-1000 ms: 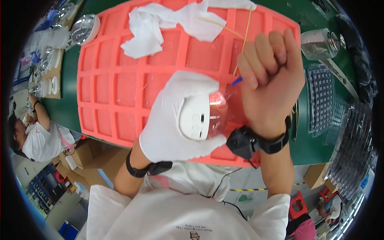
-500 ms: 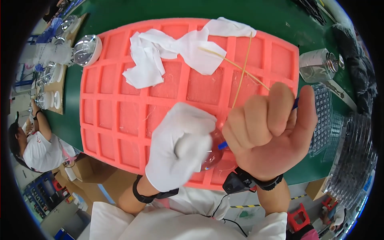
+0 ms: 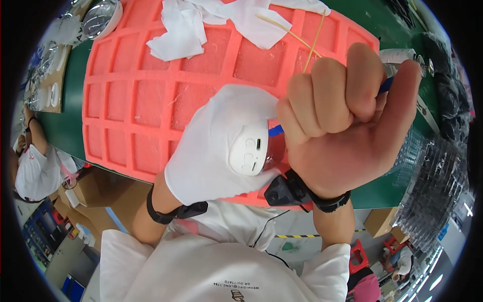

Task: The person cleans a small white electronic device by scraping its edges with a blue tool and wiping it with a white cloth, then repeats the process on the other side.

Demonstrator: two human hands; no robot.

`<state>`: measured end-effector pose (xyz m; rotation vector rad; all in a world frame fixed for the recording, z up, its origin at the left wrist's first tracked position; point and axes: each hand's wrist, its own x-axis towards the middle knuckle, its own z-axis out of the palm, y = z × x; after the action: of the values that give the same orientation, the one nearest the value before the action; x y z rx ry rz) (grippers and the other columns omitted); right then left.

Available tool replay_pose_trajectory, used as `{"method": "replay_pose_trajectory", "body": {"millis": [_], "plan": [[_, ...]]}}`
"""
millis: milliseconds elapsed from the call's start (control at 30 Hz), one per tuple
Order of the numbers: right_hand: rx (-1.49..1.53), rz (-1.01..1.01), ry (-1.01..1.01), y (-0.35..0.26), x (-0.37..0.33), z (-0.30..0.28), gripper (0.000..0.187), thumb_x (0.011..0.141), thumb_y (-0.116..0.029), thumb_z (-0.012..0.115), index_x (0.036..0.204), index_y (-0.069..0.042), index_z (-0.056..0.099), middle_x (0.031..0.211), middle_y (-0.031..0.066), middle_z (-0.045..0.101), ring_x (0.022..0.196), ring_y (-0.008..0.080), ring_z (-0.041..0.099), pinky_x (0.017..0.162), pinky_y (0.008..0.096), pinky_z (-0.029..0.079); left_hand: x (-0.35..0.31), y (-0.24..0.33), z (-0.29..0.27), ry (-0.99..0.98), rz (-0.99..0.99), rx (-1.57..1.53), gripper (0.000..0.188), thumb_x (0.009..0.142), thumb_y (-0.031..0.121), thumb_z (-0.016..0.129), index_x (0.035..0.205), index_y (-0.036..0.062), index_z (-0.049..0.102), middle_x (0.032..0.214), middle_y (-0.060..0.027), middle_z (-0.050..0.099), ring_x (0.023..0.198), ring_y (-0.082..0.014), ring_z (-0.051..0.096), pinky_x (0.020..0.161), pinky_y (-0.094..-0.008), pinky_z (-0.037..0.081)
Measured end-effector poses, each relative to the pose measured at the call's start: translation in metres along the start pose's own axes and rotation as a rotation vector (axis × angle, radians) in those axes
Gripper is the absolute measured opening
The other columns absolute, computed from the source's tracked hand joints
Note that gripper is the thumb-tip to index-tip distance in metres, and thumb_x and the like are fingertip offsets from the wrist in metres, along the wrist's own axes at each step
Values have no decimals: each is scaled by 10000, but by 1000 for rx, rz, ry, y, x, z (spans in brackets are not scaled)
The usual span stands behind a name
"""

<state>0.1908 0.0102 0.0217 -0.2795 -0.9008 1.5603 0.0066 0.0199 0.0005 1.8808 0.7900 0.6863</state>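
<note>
My left hand (image 3: 216,146), in a white glove, is closed around a small round device (image 3: 245,153) with a white base and a clear dome-like part beside it. The base faces up and shows a port slot and several curved marks. Close against it on the right is my bare right hand (image 3: 342,116), its fingers curled around a slim blue rod-shaped tool (image 3: 386,84). One end of the tool emerges near the thumb; the other points at the device's clear side. Whether it touches there I cannot tell.
Under my hands lies a pink foam tray (image 3: 121,133) with square compartments. White cloths (image 3: 183,32) and thin wooden sticks (image 3: 287,29) rest on its far part. A clear dome (image 3: 102,19) stands far left, a glass jar (image 3: 400,56) right, stacked plastic trays (image 3: 425,189) beyond. Another person (image 3: 43,168) works left.
The view has shifted, so the tray sits higher in the picture. My left hand has turned the device; its base with the port now shows clearly. The right hand keeps its grip on the tool.
</note>
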Motion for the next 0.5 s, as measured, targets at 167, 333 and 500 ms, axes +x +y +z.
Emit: {"method": "replay_pose_trajectory", "body": {"millis": [167, 333, 500], "plan": [[41, 81, -85, 2, -4, 6, 488, 1109, -488, 238, 787, -133, 331, 627, -23, 331, 525, 115, 247, 468, 280, 216, 2, -4, -1, 25, 44, -99, 652, 590, 103, 884, 1178, 117, 603, 1117, -113, 595, 989, -331, 606, 822, -426, 526], [-9, 17, 28, 3, 3, 4, 475, 1114, -461, 250, 775, -137, 324, 624, -27, 329, 529, 110, 248, 473, 271, 216, 2, -3, -1, 27, 63, -65, 643, 595, 113, 874, 1177, 119, 601, 1102, -109, 587, 992, -319, 593, 827, -417, 517], [-148, -33, 147, 2, 6, 11, 471, 1115, -453, 254, 768, -141, 315, 622, -29, 318, 530, 111, 244, 476, 275, 222, 1, -1, 4, 24, -15, -85, 639, 595, 107, 863, 1178, 119, 601, 1104, -115, 589, 997, -314, 596, 833, -410, 515]]}}
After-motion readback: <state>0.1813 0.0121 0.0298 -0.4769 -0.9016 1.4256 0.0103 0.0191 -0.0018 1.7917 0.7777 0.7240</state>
